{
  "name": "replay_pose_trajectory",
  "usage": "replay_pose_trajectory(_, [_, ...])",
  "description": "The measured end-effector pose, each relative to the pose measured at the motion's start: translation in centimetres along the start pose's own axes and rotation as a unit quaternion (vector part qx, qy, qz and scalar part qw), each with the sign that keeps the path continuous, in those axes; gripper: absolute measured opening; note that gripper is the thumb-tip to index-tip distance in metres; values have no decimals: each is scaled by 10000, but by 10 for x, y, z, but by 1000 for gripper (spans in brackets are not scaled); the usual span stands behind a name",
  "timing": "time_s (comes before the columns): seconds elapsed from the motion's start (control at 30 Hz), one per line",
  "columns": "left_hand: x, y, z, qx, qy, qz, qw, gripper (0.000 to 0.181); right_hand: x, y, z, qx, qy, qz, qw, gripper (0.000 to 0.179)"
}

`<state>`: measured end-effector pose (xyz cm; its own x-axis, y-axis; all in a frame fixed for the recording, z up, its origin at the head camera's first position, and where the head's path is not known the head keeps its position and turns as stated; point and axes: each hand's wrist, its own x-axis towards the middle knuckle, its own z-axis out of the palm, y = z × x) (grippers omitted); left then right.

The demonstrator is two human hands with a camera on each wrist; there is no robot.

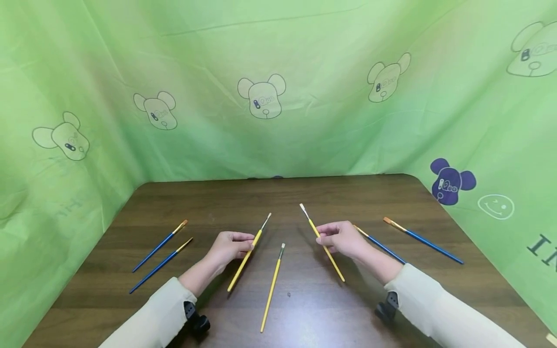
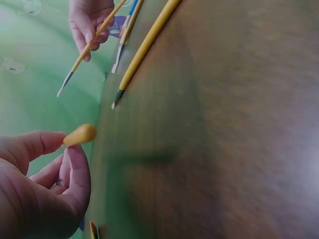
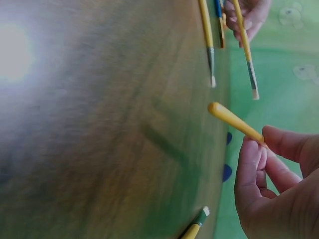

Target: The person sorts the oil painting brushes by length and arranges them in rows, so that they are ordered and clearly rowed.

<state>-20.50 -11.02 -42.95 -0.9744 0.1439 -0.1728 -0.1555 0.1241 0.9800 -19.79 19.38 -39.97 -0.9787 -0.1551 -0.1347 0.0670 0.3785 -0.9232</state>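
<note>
Desk (image 1: 209, 200): dark wood-grain top, rounded far corners. Green cloth (image 1: 322, 145) hangs behind and along both sides, bearing outlined animal heads (image 1: 265, 106); at right, a purple head (image 1: 449, 186) beside a smiley face (image 1: 496, 207).

Right thumb and fingers of the right hand (image 3: 286, 199) pinch a slim, round-ended yellow brush handle (image 3: 233, 118); up top, the left hand (image 3: 254, 17) holds a yellow, pale-bristled paintbrush (image 3: 245, 45); beside it, a white-tipped yellow paintbrush (image 3: 206, 30) over brown wood-grain tabletop (image 3: 99, 124); down low, a green-ferruled, white-bristled brush (image 3: 197, 224) pokes in; green fabric (image 3: 279, 89) behind!

High head view, close wrist views
</note>
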Motion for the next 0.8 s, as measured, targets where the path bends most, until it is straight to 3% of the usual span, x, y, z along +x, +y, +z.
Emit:
replay_pose_trajectory(0.17, [11,4,5,-180,64,-148,9997,28,9,-2,0,231,-4,219,9995,41])
replay_pose_trajectory(0.37, [22,13,8,-359,151,-333,9987,30,20,-5,1,303,-57,140,9994,41])
replay_pose_trajectory(0.8, [51,21,12,-639,142,-393,9971,35,40,-13,6,694,-19,239,9973,46])
